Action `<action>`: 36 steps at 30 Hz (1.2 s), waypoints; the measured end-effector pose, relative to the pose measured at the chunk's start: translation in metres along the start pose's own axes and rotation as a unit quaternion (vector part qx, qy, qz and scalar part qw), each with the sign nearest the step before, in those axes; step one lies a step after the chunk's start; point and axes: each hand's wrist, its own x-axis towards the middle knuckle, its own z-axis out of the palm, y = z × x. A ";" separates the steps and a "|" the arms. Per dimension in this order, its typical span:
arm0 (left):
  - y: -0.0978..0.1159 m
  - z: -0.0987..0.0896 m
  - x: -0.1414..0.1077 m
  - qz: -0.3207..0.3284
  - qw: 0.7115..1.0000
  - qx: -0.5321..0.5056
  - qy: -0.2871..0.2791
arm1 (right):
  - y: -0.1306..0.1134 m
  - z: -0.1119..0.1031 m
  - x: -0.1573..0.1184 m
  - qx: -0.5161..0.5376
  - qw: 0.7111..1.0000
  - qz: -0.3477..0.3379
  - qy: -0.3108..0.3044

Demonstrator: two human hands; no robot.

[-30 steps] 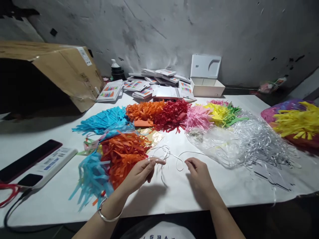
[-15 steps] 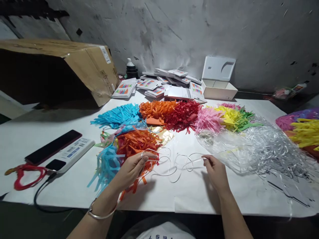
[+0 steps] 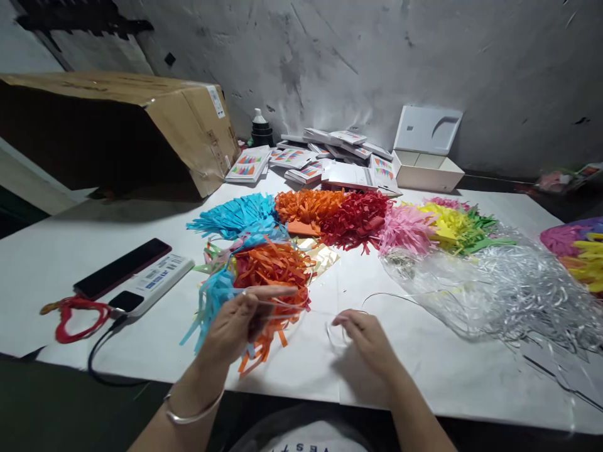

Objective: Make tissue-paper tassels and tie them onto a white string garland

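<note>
Head view, and here's the thin white cord (image 3: 316,311) stretched between two bare hands above the white table (image 3: 325,370), the left hand (image 3: 234,321) pinching it with forefinger out straight, the right hand (image 3: 365,336) closed on it at the fingertips, a small loop hanging there! The orange tissue tassels (image 3: 276,267) lie just beyond the left fingers, blue, orange, red, pink and yellow tassels (image 3: 360,220) line up behind, and silver tinsel (image 3: 522,285) heaps to the right.

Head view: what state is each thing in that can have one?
Left hand: pinching white cord
Right hand: pinching white cord
White cord: strung between hands, blurred
White box: lid raised
Cardboard box: open
Phone: screen dark
Silver strands: loose, tangled
</note>
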 end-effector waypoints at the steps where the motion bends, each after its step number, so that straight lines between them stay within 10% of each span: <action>1: 0.002 -0.007 0.002 0.004 0.999 0.017 0.030 | 0.006 -0.016 -0.005 0.000 1.000 0.015 0.016; 5: -0.002 -0.016 0.009 0.027 0.990 0.119 0.070 | 0.019 -0.073 -0.025 0.006 0.991 0.110 0.079; 11: -0.007 0.004 0.018 -0.004 0.981 0.000 0.193 | 0.020 -0.118 -0.046 -0.152 0.979 0.119 0.060; 17: -0.008 0.009 0.017 0.027 0.978 -0.006 0.206 | 0.008 -0.125 -0.053 -0.447 0.805 0.129 0.368; 21: -0.015 0.043 0.004 0.027 0.999 0.020 0.043 | -0.033 -0.045 -0.014 -0.288 0.939 -0.076 0.170; 25: -0.011 0.048 -0.003 0.077 0.994 0.068 -0.037 | -0.042 0.022 0.011 0.020 0.998 -0.004 -0.059; 29: -0.002 -0.014 -0.001 0.077 0.971 0.208 0.085 | -0.015 0.023 0.011 0.139 0.984 0.108 -0.018; 32: -0.008 -0.066 0.004 0.054 0.898 0.357 0.252 | 0.003 0.010 0.015 0.120 0.980 0.153 0.052; 36: -0.034 -0.084 0.024 -0.039 0.878 0.416 0.235 | 0.007 0.013 0.026 0.051 0.986 0.151 0.050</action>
